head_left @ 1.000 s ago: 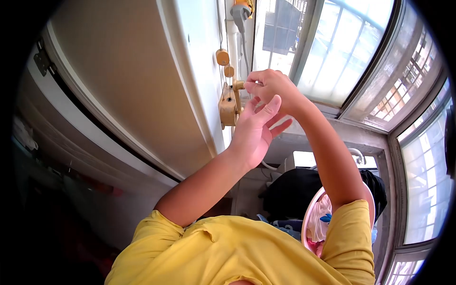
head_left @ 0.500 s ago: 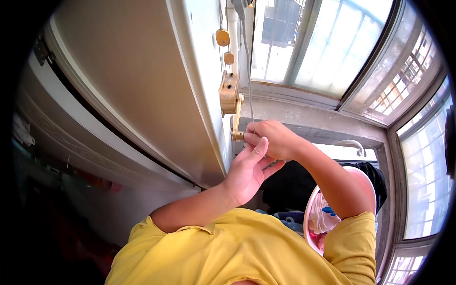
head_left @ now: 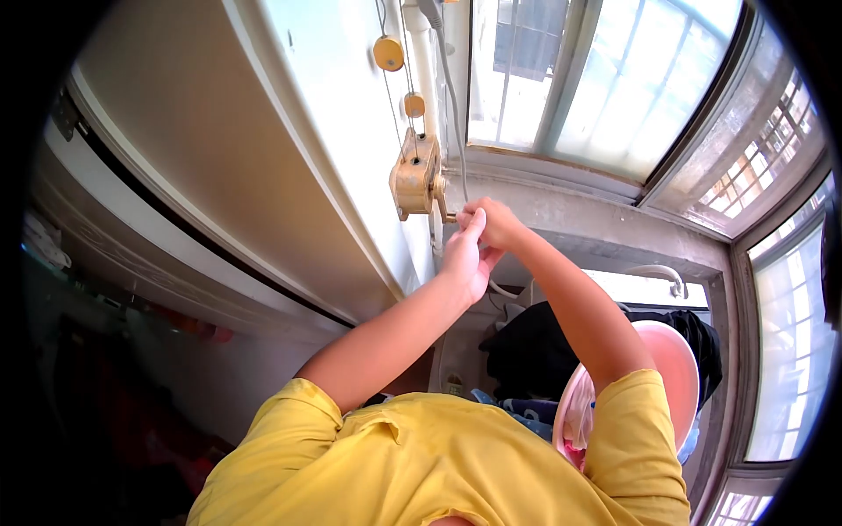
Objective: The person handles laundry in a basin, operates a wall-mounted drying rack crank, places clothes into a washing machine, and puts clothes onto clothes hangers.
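A tan metal winch box [head_left: 416, 175] with a crank arm [head_left: 442, 200] is fixed to the white wall ahead of me. My right hand [head_left: 496, 224] is closed around the knob at the crank's end and mostly covers it. Just below and to the left, my left hand [head_left: 467, 261] lies against the right one, thumb stretched upward. Its fingers are partly hidden behind the right hand, but the visible part looks loosely open. Thin cables run up from the box past two yellow round cable beads, an upper bead [head_left: 388, 53] and a lower bead [head_left: 414, 104].
A pink basin [head_left: 682, 368] holding clothes stands at my right, beside dark cloth [head_left: 531, 351]. A grey hose [head_left: 455, 96] hangs near the winch. Windows [head_left: 631, 88] fill the far and right sides, above a ledge [head_left: 561, 197]. A door panel [head_left: 210, 149] is on the left.
Both hands have moved up together with the crank knob, closer to the winch box. The crank arm has turned from pointing down to pointing more toward me. The view has shifted slightly.
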A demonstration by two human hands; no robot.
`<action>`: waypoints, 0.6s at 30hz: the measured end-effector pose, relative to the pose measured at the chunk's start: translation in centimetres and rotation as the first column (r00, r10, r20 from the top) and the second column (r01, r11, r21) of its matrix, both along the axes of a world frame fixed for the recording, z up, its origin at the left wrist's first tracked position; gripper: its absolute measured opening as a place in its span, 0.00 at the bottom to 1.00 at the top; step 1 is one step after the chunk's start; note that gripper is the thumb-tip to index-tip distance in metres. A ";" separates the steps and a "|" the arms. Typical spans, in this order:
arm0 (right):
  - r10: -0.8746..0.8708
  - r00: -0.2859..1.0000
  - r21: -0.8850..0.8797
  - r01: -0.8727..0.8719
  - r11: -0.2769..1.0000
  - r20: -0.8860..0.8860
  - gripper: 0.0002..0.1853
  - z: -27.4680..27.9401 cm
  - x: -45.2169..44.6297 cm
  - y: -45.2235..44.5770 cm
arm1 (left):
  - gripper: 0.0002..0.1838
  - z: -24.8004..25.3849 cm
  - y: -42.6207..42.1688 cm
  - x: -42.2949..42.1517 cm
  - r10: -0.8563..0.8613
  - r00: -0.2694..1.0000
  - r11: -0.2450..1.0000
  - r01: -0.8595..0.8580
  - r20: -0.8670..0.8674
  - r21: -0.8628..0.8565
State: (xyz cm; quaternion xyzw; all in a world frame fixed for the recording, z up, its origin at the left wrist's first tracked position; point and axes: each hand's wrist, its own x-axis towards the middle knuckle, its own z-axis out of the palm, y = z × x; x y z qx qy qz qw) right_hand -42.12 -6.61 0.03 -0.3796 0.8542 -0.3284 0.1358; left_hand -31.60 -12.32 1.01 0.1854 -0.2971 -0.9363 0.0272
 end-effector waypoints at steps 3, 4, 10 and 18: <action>-0.071 0.988 -0.013 0.070 0.997 -0.139 0.18 0.8 -2.0 -0.7 | 0.22 1.2 -0.2 -2.5 0.074 0.997 0.997 -0.075 0.012 0.008; -0.072 0.988 -0.015 0.070 0.997 -0.140 0.18 1.2 -2.6 -1.0 | 0.22 1.6 -0.3 -3.2 0.074 0.997 0.997 -0.074 0.011 0.006; -0.119 0.966 -0.036 0.114 0.993 -0.231 0.16 5.2 -6.0 -2.2 | 0.25 4.5 -0.7 -6.1 0.099 0.989 0.995 -0.097 -0.113 0.026; -0.178 0.943 -0.119 0.150 0.981 -0.283 0.15 11.9 -5.0 -2.2 | 0.28 9.1 -1.1 -5.1 0.050 0.962 0.998 -0.057 -0.267 -0.018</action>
